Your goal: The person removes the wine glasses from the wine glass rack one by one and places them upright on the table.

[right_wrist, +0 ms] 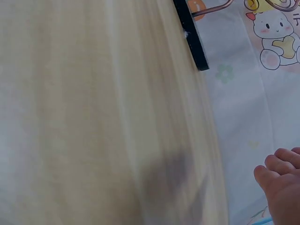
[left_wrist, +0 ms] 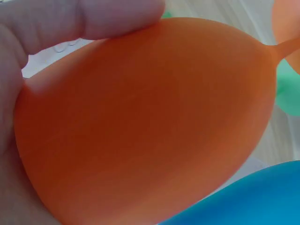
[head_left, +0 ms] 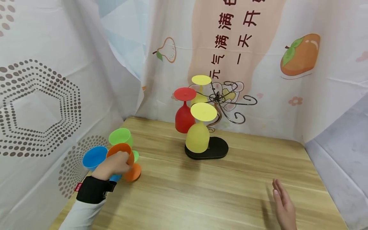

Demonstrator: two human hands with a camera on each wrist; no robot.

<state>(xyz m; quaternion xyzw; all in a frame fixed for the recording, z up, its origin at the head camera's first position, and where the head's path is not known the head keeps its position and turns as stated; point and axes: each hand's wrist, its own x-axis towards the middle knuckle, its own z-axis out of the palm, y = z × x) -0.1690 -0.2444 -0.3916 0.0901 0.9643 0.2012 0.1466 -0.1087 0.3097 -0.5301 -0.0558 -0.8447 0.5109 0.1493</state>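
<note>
My left hand (head_left: pixel 114 164) is at the table's left side and grips the bowl of an orange plastic goblet (left_wrist: pixel 150 126), its rim up and its round foot close over the wood. A green goblet (head_left: pixel 122 136) stands just behind it. To its left is a blue goblet (head_left: pixel 94 156), partly covered by my hand and wrist. Over the front right of the table, my right hand (head_left: pixel 284 206) holds nothing, its fingers straight and together.
A wire rack with curled arms (head_left: pixel 237 103) on a black base (head_left: pixel 219 148) stands at the back middle. A red goblet (head_left: pixel 184 118) and two yellow goblets (head_left: pixel 198 137) hang upside down on its left side. Printed curtains (head_left: pixel 172 19) surround the wooden table (head_left: pixel 201 191).
</note>
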